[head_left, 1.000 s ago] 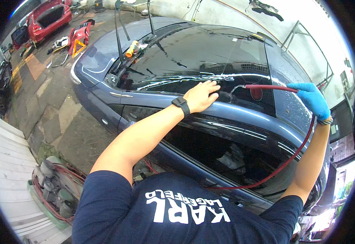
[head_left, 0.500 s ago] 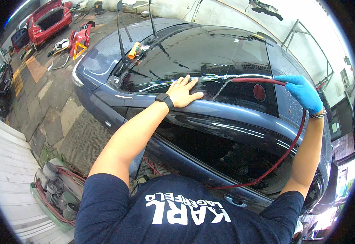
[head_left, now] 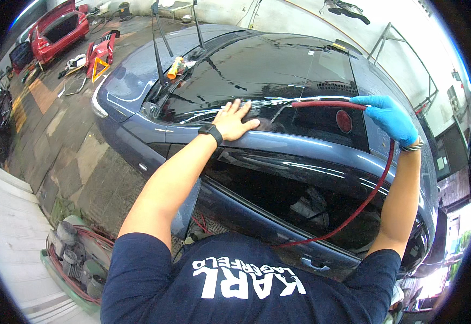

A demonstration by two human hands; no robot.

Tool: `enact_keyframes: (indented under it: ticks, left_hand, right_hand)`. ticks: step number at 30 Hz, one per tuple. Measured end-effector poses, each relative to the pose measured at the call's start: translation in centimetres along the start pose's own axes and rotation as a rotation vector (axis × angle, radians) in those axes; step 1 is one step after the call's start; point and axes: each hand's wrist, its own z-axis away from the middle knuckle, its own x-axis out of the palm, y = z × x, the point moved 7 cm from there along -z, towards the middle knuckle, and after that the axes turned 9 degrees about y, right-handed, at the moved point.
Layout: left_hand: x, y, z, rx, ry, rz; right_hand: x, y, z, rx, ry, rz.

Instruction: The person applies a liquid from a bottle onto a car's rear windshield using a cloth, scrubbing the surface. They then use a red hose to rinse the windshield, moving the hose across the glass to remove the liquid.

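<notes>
My left hand (head_left: 234, 121), bare with a dark watch at the wrist, rests flat on the wet windshield (head_left: 230, 70) of a dark blue car, beside the near pillar. Its fingers are spread and hold nothing. A blue glove covers my right hand (head_left: 389, 120), which is closed around a red hose (head_left: 330, 103) above the right part of the glass. From the hose's end a thin stream of water comes down onto the glass, to the right of my left hand. The hose loops down past the side window (head_left: 300, 200). A round red sticker (head_left: 344, 121) sits under the hose.
Two wiper arms (head_left: 158, 54) stand raised at the far left of the glass. An orange-yellow bottle (head_left: 175, 68) lies near their base. A green-framed compressor (head_left: 73, 254) is at lower left. A red car (head_left: 57, 32) and a warning triangle (head_left: 100, 69) stand farther back.
My right hand has moved a little left with the hose, so its end is nearer my left hand. The left hand stays flat on the glass, shifted only slightly.
</notes>
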Motion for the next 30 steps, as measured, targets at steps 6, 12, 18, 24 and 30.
enact_keyframes:
  ticks: [6,12,18,24,30]
  left_hand:
    - [-0.6,-5.4,0.8,-0.183,-0.081,-0.004]
    - [-1.1,-10.9,1.7,-0.286,-0.073,-0.006]
    - [-1.4,-11.1,2.3,-0.283,-0.038,0.004]
    - [-1.6,-10.3,2.6,-0.277,-0.059,-0.017]
    - [-1.8,-10.4,2.9,-0.261,-0.011,0.002]
  right_hand:
    - [0.8,-0.8,-0.1,-0.047,0.012,-0.075]
    - [2.6,-1.5,-0.9,-0.031,-0.024,-0.216]
    - [4.6,-3.5,-2.3,-0.020,-0.003,-0.218]
    - [7.2,-4.7,-3.8,-0.013,-0.001,-0.068]
    - [9.0,-7.2,-2.8,-0.032,0.114,-0.035]
